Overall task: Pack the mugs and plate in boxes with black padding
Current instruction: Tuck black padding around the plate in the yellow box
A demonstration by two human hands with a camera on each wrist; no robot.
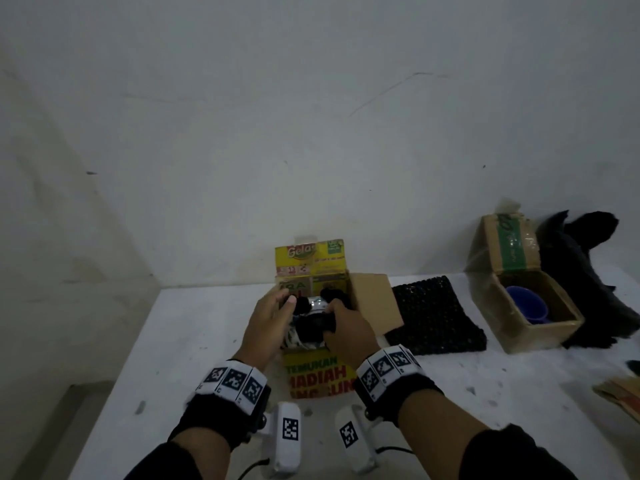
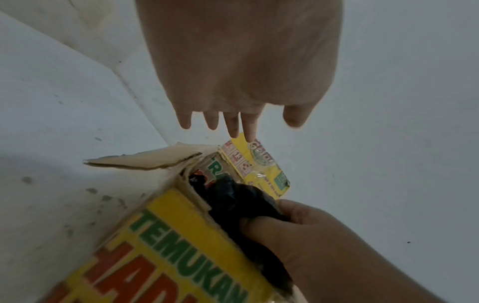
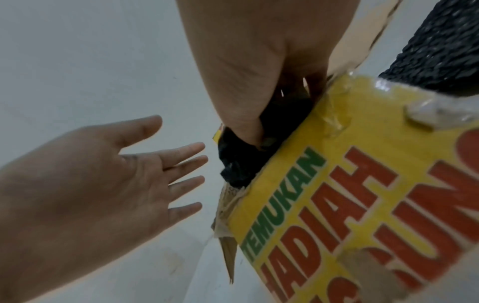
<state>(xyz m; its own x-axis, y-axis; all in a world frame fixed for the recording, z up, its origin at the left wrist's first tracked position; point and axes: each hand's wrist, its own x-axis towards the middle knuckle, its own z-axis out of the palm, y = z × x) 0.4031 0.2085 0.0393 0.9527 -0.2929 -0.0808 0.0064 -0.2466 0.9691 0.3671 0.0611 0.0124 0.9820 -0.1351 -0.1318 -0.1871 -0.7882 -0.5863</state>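
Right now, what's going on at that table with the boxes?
A person is packing the yellow box. The right hand grips black padding and pushes it into the box's open top, while the left hand hovers open beside it. Something shiny shows among the padding, too unclear to name. To the right lie a black knitted pad and an open brown box with a blue mug in it, beside dark cloth.

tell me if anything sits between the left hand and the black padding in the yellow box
Nothing visible does. The left hand is open beside the black padding in the yellow box, with a clear gap; the right hand already holds the padding.
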